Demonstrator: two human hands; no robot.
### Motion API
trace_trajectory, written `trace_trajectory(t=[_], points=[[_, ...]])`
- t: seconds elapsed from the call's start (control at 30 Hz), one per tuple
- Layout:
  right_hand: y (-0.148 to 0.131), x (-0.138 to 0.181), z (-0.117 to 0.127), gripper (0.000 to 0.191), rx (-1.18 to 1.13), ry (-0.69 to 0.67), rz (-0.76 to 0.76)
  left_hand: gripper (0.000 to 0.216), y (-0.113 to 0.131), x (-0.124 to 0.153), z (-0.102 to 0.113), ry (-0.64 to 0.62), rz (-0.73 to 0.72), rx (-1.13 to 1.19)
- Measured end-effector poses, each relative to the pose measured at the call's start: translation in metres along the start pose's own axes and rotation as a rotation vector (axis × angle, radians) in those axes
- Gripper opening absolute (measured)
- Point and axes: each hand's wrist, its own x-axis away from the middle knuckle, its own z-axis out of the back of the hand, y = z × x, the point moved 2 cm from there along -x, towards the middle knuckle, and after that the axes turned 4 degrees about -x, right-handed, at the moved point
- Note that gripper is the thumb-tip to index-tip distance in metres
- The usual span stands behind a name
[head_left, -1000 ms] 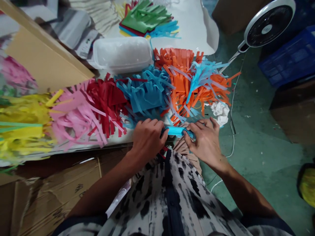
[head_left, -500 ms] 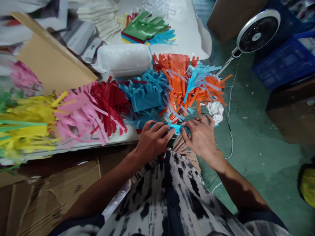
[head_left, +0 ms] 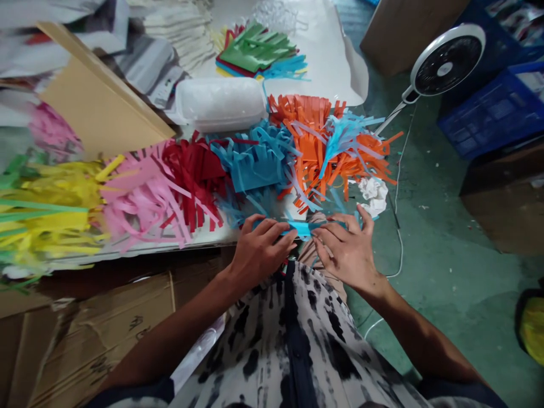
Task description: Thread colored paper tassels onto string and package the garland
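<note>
Between my two hands, at the table's near edge, a strip of blue fringed paper [head_left: 302,228] is stretched sideways. My left hand [head_left: 261,243] grips its left end with fingers bent over it. On the other end my right hand [head_left: 346,246] pinches the paper, its little finger raised. Most of the strip lies hidden under the fingers. Just beyond my hands are a pile of blue fringed paper [head_left: 253,167] and orange fringed paper [head_left: 312,133]. Light blue fringe [head_left: 340,136] lies over the orange.
Red [head_left: 198,181], pink [head_left: 142,209] and yellow fringed paper [head_left: 63,187] line the table to the left. Behind stand a white plastic tub [head_left: 221,105] and a green fringe stack [head_left: 261,48]. Crumpled white paper [head_left: 374,195] lies right. A fan [head_left: 446,62] stands beside the table.
My hands have moved slightly downward, and the right-hand fingers lie flatter along the blue strip. More of the strip's middle shows as a straight band. The view has shifted a little.
</note>
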Motion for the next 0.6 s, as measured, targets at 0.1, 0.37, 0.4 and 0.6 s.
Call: trace_trajectory(t=[0.1, 0.37, 0.4, 0.6], points=[[0.001, -0.002, -0.003, 0.02, -0.013, 0.02, 0.057, 0.016, -0.001, 0.004, -0.002, 0.011, 0.038, 0.032], [0.017, -0.01, -0.005, 0.011, -0.263, -0.012, -0.012, 0.018, -0.013, -0.006, 0.0, -0.128, 0.13, 0.19], [0.02, -0.011, -0.005, 0.01, -0.283, -0.008, -0.017, 0.018, -0.014, -0.007, 0.001, -0.142, 0.136, 0.205], [0.015, -0.016, -0.002, 0.012, -0.262, 0.02, -0.023, 0.014, -0.016, -0.013, 0.001, -0.139, 0.175, 0.223]])
